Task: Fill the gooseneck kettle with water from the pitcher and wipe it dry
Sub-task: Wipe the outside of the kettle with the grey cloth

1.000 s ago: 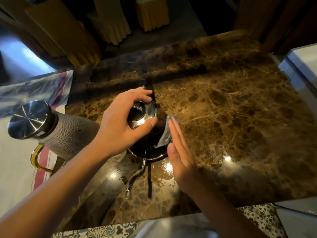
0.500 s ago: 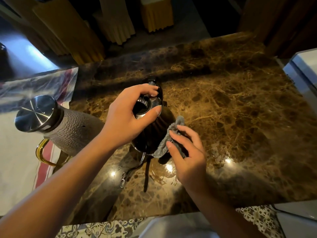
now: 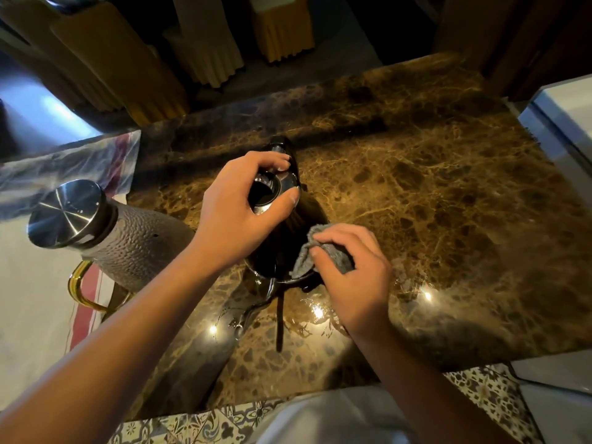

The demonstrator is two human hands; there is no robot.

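Observation:
A dark gooseneck kettle (image 3: pixel 282 238) stands on the brown marble counter (image 3: pixel 432 193), its thin spout curving toward me. My left hand (image 3: pixel 237 213) grips the shiny lid on top of the kettle. Against the kettle's right side my right hand (image 3: pixel 355 277) presses a grey cloth (image 3: pixel 307 254), fingers closed over it. The textured glass pitcher (image 3: pixel 134 248), with a steel lid and an amber handle, stands to the left, apart from both hands.
A white cloth with red stripes (image 3: pixel 41 299) lies under the pitcher at the left. Yellow-covered chairs (image 3: pixel 205 52) stand beyond the counter's far edge. A white unit (image 3: pixel 567 107) borders the counter on the right. Patterned floor tiles (image 3: pixel 480 389) show below the near edge.
My right hand has closed over the cloth and slid down the kettle's right side toward its base. My left hand has stayed on the lid.

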